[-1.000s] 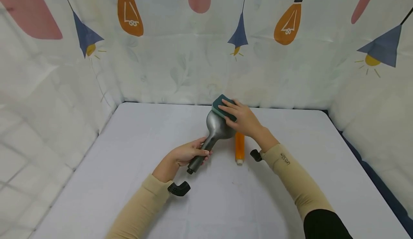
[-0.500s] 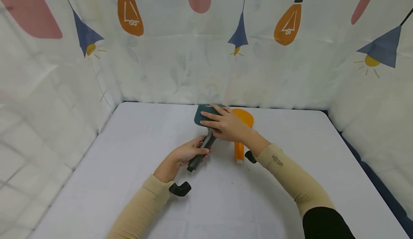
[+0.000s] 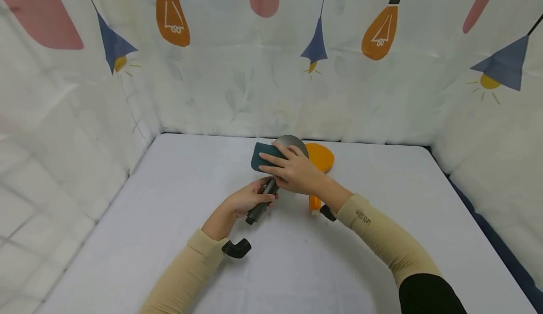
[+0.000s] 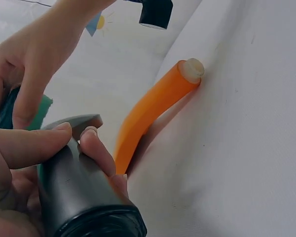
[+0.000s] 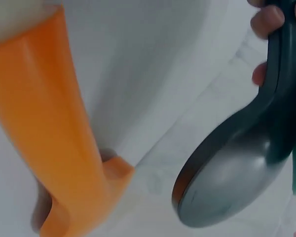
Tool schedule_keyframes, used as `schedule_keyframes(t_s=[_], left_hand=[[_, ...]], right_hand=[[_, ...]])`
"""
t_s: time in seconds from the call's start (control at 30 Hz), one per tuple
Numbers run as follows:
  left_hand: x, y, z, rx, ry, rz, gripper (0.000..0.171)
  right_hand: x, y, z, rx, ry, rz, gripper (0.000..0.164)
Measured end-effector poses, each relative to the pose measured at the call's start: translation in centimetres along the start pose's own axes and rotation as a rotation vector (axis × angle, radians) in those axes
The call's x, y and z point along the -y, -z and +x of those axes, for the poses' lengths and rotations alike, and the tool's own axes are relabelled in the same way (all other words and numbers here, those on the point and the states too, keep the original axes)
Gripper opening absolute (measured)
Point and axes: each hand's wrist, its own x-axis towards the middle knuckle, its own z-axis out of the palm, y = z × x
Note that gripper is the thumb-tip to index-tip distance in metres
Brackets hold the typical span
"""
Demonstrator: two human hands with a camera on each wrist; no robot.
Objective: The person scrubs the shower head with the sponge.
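My left hand (image 3: pixel 246 200) grips the dark handle of a grey handheld shower head (image 3: pixel 292 139), thumb laid along it in the left wrist view. The handle slants up and away, with its threaded end (image 4: pixel 103 224) toward me. With my right hand (image 3: pixel 299 170) I hold a dark teal and green sponge (image 3: pixel 257 157) against the grey shower head near its neck, fingers spread over the pad. That hand covers part of the head and neck. Just to the right lies an orange shower head (image 3: pixel 321 156), its handle (image 4: pixel 153 103) partly behind my right wrist.
All this happens over the far half of a white-covered table (image 3: pixel 271 267). A printed cloth wall (image 3: pixel 237 87) rises directly behind the table's far edge, with further cloth on both sides. Black wrist cameras (image 3: pixel 236 248) stick out from both sleeves.
My right hand has moved the sponge left and down from the shower head's top to near its neck. More of the orange head now shows. My left hand has barely moved.
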Motion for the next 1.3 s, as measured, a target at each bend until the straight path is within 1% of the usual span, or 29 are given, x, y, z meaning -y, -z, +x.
schedule_keyframes(t_s=[0.1,0.2,0.3,0.37,0.43,0.47,0.53,0.63,0.7,0.73,0.77,0.8,0.9,0.97,1.0,1.03,1.07,1.1,1.13,1.17,1.2,1.3], left_hand=[[-0.2,-0.1,0.2,-0.001,0.009,0.001,0.055],[-0.3,-0.3,0.2,-0.007,0.037,-0.014,0.055],[-0.2,-0.6,0.2,0.004,0.048,-0.032,0.057],[0.1,-0.7,0.2,0.011,0.044,-0.044,0.058],[0.4,-0.9,0.2,0.019,0.036,-0.048,0.059],[0.4,-0.9,0.3,0.021,0.031,-0.048,0.059],[0.5,-0.9,0.4,0.026,0.015,-0.034,0.056],[0.4,-1.0,0.4,0.034,-0.015,-0.018,0.052],[0.3,-0.9,0.5,0.035,-0.03,-0.009,0.05],[0.3,-0.9,0.5,0.034,-0.032,-0.01,0.051],[0.2,-0.9,0.4,0.03,-0.031,-0.014,0.052],[0.2,-0.8,0.4,0.031,-0.032,-0.02,0.052],[0.2,-0.5,0.3,0.038,-0.028,-0.053,0.055],[0.1,-0.4,0.3,0.04,-0.026,-0.074,0.058],[0.1,-0.3,0.3,0.042,-0.028,-0.084,0.059],[0.1,-0.3,0.3,0.039,-0.028,-0.093,0.06],[0.1,-0.2,0.3,0.034,-0.024,-0.101,0.061],[0.0,-0.2,0.3,0.03,-0.024,-0.105,0.062],[0.0,-0.2,0.3,0.026,-0.024,-0.105,0.062],[0.0,-0.2,0.4,0.025,-0.023,-0.109,0.062],[-0.1,-0.2,0.4,0.024,-0.02,-0.113,0.062],[0.0,-0.2,0.5,0.019,-0.013,-0.12,0.061]], right_hand=[[-0.8,0.0,-0.2,-0.048,-0.08,0.057,0.046],[-1.9,-0.3,-0.6,-0.086,-0.203,0.159,0.046],[-2.8,-0.5,-1.1,-0.114,-0.33,0.255,0.045],[-2.8,-0.7,-1.2,-0.116,-0.379,0.27,0.044],[-2.4,-0.7,-1.1,-0.112,-0.37,0.252,0.044],[-2.0,-0.5,-1.1,-0.096,-0.346,0.233,0.045],[-1.0,-0.2,-0.9,-0.041,-0.255,0.171,0.045],[0.0,0.3,-0.6,0.042,-0.09,0.11,0.045],[-0.1,0.5,-0.6,0.059,-0.038,0.12,0.046],[-0.4,0.5,-0.7,0.046,-0.045,0.138,0.045],[-0.8,0.5,-0.7,0.021,-0.076,0.164,0.044],[-1.3,0.4,-0.8,-0.01,-0.13,0.2,0.044],[-2.6,0.3,-1.5,-0.086,-0.375,0.295,0.044],[-3.1,0.3,-2.1,-0.107,-0.536,0.342,0.044],[-3.2,0.4,-2.3,-0.108,-0.598,0.355,0.046],[-3.2,0.4,-2.4,-0.107,-0.638,0.362,0.046],[-3.1,0.3,-2.4,-0.112,-0.653,0.372,0.047],[-2.8,0.3,-2.3,-0.116,-0.647,0.37,0.047],[-2.5,0.2,-2.1,-0.118,-0.619,0.361,0.046],[-2.1,0.1,-1.9,-0.119,-0.573,0.342,0.046],[-1.7,0.0,-1.7,-0.118,-0.512,0.317,0.046],[-0.3,-0.3,-1.1,-0.088,-0.295,0.212,0.046]])
